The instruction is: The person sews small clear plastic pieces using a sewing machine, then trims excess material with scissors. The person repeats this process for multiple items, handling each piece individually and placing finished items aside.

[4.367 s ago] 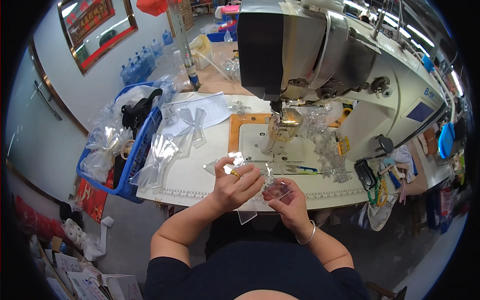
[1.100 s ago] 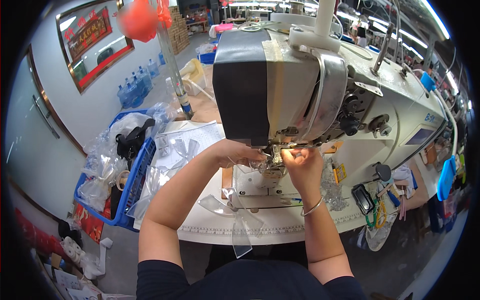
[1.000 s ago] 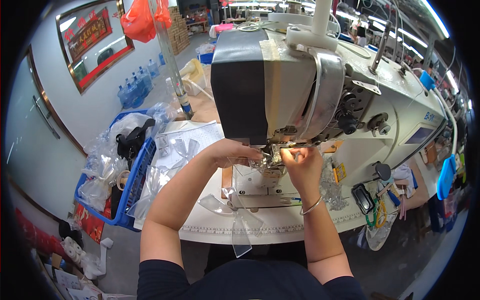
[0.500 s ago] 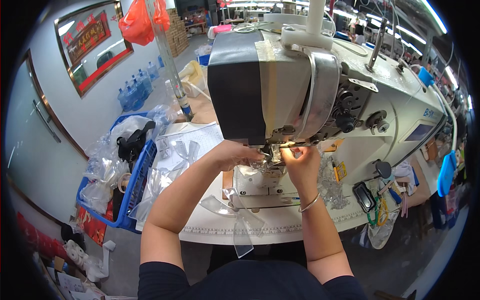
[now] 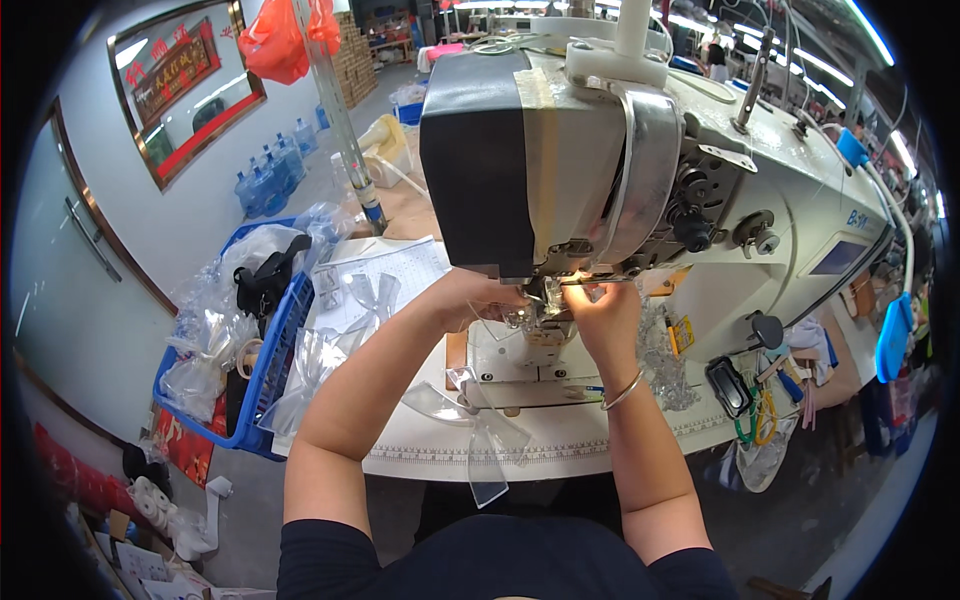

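A large industrial sewing machine (image 5: 590, 170) stands before me, its small lamp lighting the needle area. My left hand (image 5: 478, 300) is closed at the left of the presser foot (image 5: 548, 298), pinching a clear plastic piece (image 5: 515, 318) whose extent is partly hidden. On the right of the foot, my right hand (image 5: 608, 312) has its fingers curled in close under the machine head; what they grip is hidden. Clear plastic strips (image 5: 490, 455) lie in front of the machine bed, one end hanging over the table edge. More clear strips (image 5: 315, 365) lie beside my left forearm.
A blue basket (image 5: 262, 400) with plastic bags and a black strap stands left. Paper sheets (image 5: 400, 268) lie behind my left forearm. Right of the machine bed are clear scraps (image 5: 660, 370), a black tray (image 5: 728, 387) and scissors with yellow and green handles (image 5: 765, 420).
Both hands stay by the presser foot, with only slight shifts of the fingers. The whole view has moved slightly.
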Demonstrator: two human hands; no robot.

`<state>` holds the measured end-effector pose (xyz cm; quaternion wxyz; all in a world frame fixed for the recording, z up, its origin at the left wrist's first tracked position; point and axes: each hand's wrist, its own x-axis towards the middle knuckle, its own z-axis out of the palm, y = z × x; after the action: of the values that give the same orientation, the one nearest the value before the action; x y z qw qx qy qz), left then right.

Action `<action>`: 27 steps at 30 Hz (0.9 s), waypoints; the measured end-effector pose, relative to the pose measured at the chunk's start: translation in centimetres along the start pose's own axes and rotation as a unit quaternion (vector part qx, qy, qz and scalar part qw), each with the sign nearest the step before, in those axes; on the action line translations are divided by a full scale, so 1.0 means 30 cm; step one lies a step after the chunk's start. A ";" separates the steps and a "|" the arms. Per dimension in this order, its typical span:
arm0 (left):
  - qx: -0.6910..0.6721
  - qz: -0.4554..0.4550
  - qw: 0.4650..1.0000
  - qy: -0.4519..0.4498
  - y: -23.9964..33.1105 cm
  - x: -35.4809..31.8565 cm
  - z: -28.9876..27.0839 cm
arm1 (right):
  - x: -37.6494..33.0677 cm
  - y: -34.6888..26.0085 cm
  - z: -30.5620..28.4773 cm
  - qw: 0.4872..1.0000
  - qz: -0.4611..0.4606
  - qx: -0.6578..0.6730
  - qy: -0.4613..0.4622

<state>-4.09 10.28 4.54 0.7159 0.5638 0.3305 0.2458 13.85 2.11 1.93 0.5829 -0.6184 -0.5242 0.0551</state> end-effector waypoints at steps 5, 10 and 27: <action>-0.128 0.127 0.979 0.098 -0.043 0.018 -0.104 | -0.038 0.083 -0.033 0.972 0.100 0.210 0.012; -0.100 0.290 0.917 0.255 -0.213 -0.138 -0.147 | -0.347 0.269 -0.214 0.956 -0.156 -0.153 -0.198; -0.108 0.337 0.904 0.240 -0.395 -0.452 0.133 | -0.398 -0.101 -0.024 0.951 -0.283 -0.045 -0.113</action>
<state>-10.31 -5.00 -3.71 0.5460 0.4846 0.2539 0.6345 7.26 -7.56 -1.97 0.4830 -0.4596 -0.7423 -0.0664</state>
